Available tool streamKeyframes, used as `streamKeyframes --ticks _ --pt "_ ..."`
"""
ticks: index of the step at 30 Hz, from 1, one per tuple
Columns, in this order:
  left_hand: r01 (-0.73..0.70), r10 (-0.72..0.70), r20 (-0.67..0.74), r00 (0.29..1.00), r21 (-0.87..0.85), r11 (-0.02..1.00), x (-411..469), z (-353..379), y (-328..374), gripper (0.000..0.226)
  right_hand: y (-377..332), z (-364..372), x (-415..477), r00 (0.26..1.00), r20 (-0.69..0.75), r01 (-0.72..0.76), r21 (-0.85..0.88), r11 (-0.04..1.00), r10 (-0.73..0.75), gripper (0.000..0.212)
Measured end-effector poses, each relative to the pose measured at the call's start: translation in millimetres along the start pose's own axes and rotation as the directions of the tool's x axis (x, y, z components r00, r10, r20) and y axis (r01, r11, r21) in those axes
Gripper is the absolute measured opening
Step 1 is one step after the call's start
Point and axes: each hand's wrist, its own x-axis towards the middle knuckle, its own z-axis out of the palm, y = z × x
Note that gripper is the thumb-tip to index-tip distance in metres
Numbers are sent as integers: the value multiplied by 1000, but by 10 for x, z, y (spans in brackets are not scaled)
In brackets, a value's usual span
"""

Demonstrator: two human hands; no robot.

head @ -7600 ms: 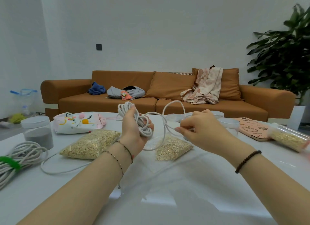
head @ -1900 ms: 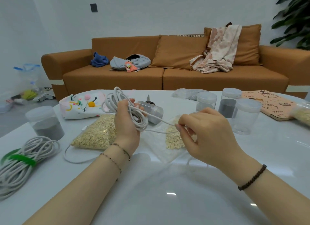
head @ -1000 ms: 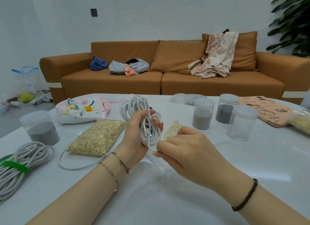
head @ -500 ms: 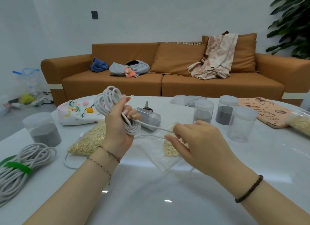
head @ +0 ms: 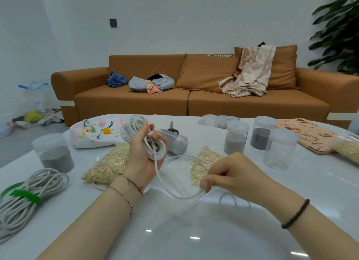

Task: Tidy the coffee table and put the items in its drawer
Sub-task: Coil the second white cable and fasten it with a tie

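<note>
Half a second ago the strand ran taut between our hands; now our right hand [head: 231,174] has dropped to about 5 o'clock of the coil, and the cord [head: 155,153] sags between them in a wide slack loop. We take that as feed for one more turn. The tail trailing on the table [head: 194,230] by the oat bag [head: 108,166] has shrunk to a short end, so the winding looks nearly done. The drawer step is yet to come, and no drawer is in sight.

Our left hand [head: 140,158] is clamped round the coil and holds it above the table, just left of centre. Our right hand pinches the loose strand between thumb and fingertips. The cord is white, round and smooth, and its uneven turns fan out of the fist toward 11 o'clock. A second bundle [head: 29,193], already cinched with a green band, lies on the table at 8 o'clock — nothing binds ours yet
</note>
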Motion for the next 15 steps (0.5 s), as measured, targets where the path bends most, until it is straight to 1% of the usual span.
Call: streamKeyframes --ticks 3,5,7,9,10,12,13,15 --pt "124 -136 103 985 119 985 -92 28 -125 17 18 -10 21 997 30 67 66 996 -69 61" --pt "193 -223 145 964 192 962 -139 48 -187 17 23 -20 27 992 7 124 85 989 -125 58" --pt "234 -283 165 945 265 935 -171 61 -235 17 23 -42 33 985 -61 167 74 983 -163 65" --pt "267 -326 157 932 309 913 -216 80 -265 18 28 -78 39 972 -133 201 32 979 -195 76" --pt "286 -348 148 926 326 901 -238 87 -279 19 38 -97 39 965 -162 209 10 978 -205 78" --pt "332 -396 113 911 368 869 -283 93 -316 20 68 -124 42 946 -235 218 -44 975 -222 78" --pt "351 -417 94 904 394 849 -302 87 -348 19 83 -127 44 928 -288 223 -81 971 -237 74" --pt "381 -453 59 890 450 808 -364 81 -448 16 121 -102 63 864 -410 235 -187 954 -294 65"
